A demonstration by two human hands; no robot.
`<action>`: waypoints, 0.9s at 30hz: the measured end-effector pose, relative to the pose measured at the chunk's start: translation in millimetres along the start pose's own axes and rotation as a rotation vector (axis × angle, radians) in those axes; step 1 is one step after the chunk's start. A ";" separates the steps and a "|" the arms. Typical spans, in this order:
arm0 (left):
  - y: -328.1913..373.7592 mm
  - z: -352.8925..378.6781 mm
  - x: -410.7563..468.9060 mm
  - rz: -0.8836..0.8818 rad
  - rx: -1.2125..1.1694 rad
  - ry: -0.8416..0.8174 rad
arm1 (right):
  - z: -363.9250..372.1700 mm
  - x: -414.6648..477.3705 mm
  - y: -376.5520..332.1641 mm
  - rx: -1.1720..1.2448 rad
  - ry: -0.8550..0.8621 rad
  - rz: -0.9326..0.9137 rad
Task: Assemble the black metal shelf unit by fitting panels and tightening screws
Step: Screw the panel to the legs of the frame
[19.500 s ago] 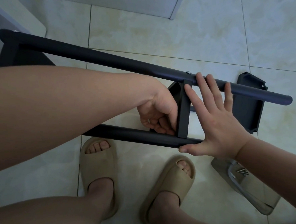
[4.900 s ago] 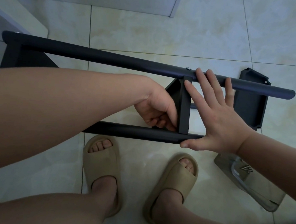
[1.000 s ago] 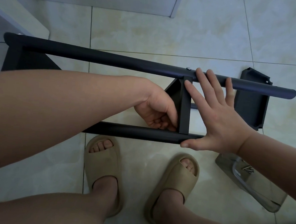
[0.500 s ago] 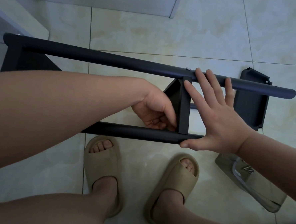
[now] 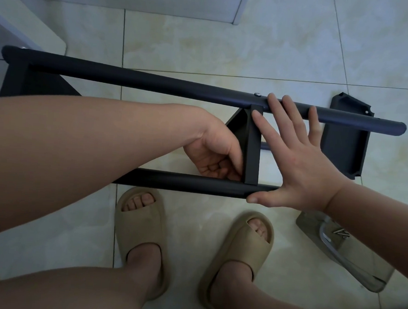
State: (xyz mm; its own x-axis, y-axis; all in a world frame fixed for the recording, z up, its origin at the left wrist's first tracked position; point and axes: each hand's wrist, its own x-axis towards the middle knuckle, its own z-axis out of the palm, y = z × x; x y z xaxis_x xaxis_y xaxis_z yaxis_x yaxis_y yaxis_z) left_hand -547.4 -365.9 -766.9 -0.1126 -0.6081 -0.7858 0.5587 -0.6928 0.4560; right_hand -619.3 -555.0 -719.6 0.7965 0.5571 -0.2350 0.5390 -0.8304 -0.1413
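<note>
The black shelf frame lies across in front of me, with an upper tube [image 5: 155, 82] and a lower tube [image 5: 184, 183]. A black shelf panel [image 5: 253, 145] stands edge-on between them. A screw head [image 5: 257, 94] shows on the upper tube above the panel. My left hand [image 5: 212, 152] is curled inside the frame against the panel's left side, just above the lower tube; what its fingers hold is hidden. My right hand [image 5: 293, 164] lies flat and spread against the panel's right side, fingers over the upper tube, thumb at the lower tube's end.
Another black panel [image 5: 344, 143] lies on the tile floor behind the right end of the frame. A clear plastic tray [image 5: 349, 263] with loose screws [image 5: 341, 233] sits at the right. My feet in tan slippers [image 5: 141, 224] stand below the frame. White furniture [image 5: 27, 24] is at top left.
My left hand's fingers have shifted slightly against the panel. The frame and my right hand stay almost where they were.
</note>
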 end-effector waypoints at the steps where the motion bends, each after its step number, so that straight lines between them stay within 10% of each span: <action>1: 0.0 0.0 -0.4 0.004 -0.002 0.000 | 0.2 -0.1 -0.1 0.000 0.000 -0.001; 27: -3.1 -3.0 -1.1 -0.060 0.066 -0.020 | 1.0 -0.1 1.0 -0.006 0.006 -0.001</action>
State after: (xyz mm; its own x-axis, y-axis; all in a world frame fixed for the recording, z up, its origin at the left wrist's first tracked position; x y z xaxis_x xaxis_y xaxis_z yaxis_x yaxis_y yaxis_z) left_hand -546.6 -361.9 -768.8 -0.1613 -0.5719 -0.8043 0.4949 -0.7520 0.4354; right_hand -619.1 -555.9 -720.6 0.7975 0.5582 -0.2288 0.5418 -0.8295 -0.1354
